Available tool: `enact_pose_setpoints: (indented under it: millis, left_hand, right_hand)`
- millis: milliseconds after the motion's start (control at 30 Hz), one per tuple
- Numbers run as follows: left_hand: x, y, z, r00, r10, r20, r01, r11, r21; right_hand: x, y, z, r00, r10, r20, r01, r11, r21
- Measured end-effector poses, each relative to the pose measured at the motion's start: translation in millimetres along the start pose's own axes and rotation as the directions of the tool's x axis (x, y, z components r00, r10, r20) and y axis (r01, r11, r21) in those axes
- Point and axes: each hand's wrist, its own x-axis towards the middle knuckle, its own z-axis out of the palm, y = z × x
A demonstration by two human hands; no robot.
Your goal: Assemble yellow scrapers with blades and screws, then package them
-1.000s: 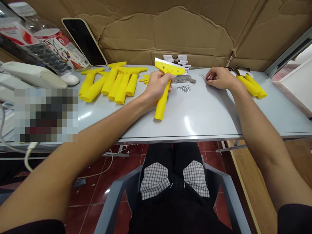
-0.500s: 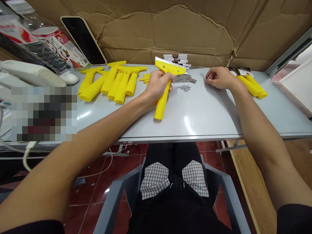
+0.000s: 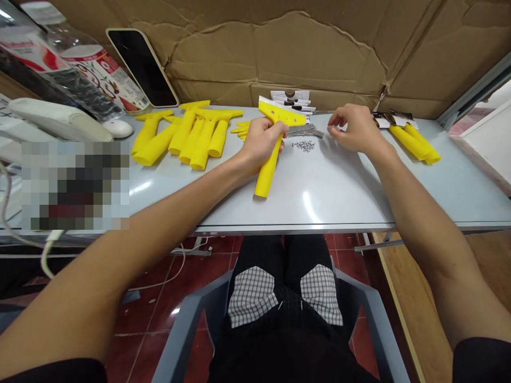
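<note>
My left hand (image 3: 261, 139) is wrapped round the neck of a yellow scraper (image 3: 268, 173), its wide head pointing away from me with a pale strip along the far edge. Just right of it lie flat metal blades (image 3: 301, 129), and nearer me a small heap of screws (image 3: 304, 146). My right hand (image 3: 346, 127) hovers right of the blades, fingers curled with thumb and fingertips close to each other; whatever is between them, if anything, is too small to make out. Behind the blades stand white cards (image 3: 290, 98) with dark marks.
Several yellow handles (image 3: 203, 139) lie on the left of the grey table (image 3: 339, 197). Farther left are a propped phone (image 3: 142, 66) and plastic bottles (image 3: 98, 72). At right, two yellow scrapers (image 3: 413, 141) lie near the cardboard (image 3: 315, 48).
My right hand has shifted slightly left and lifted a little; the thin metal piece that showed at its fingertips is no longer distinct. My left hand still holds the scraper.
</note>
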Motion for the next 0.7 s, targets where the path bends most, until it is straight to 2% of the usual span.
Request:
enact_pose_setpoints:
  millis: [167,333,500,633,700]
  left_hand:
    - [1,-3,1.6,1.0,-0.019,-0.013,0.019,1.0,0.02]
    - [0,-3,3.7,0.999,-0.036,-0.04,0.035,0.999,-0.025]
    - [2,-7,6.4,0.998,-0.045,-0.032,0.041,0.992,-0.122]
    - [2,-11,8.3,0.996,0.024,-0.082,-0.035,0.991,-0.129]
    - [-2,-9,9.4,0.998,0.049,-0.05,-0.053,0.996,-0.075]
  right_hand:
    - [-11,-46,7,0.991,-0.076,0.109,0.055,0.981,0.184]
    - [-15,-58,13,0.977,-0.114,0.179,0.082,0.981,0.178]
    - [-21,-79,22,0.95,-0.167,0.262,0.079,0.945,0.317]
    - [-25,-98,31,0.949,-0.187,0.256,0.077,0.919,0.386]
    - [-27,-104,32,0.953,-0.17,0.25,0.046,0.899,0.436]
